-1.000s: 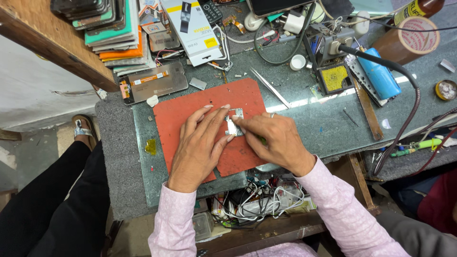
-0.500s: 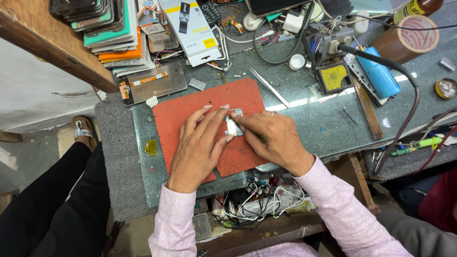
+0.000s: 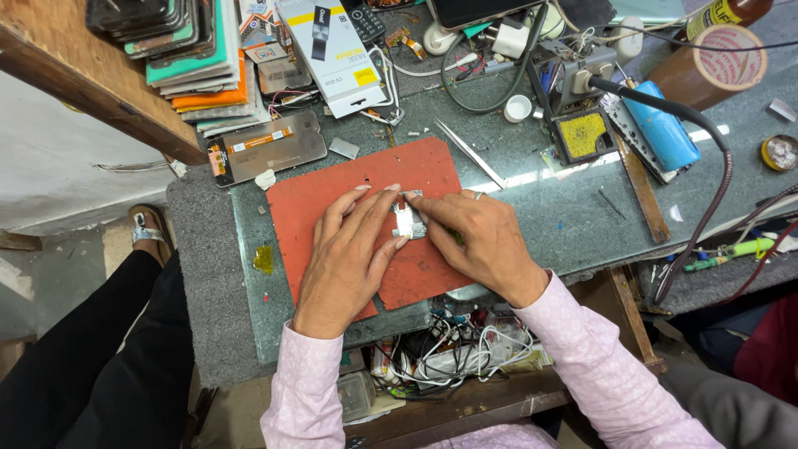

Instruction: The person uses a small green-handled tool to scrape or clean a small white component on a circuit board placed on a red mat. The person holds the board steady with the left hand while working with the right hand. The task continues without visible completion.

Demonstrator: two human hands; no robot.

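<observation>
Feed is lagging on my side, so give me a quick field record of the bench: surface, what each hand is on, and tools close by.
surface: red mat on a glass-topped bench
left hand: flat on the mat, fingertips steadying a small metallic part
right hand: fingers pinching the same part from the other side
nearest tool: tweezers lying just past the mat
further right: yellow sponge tray, blue cylinder, tape roll
upper left: stacked phone parts

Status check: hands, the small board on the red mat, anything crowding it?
Left hand and right hand both pinch the small circuit board on the red mat. Tweezers lie apart, beyond the mat. Nothing crowding.
</observation>
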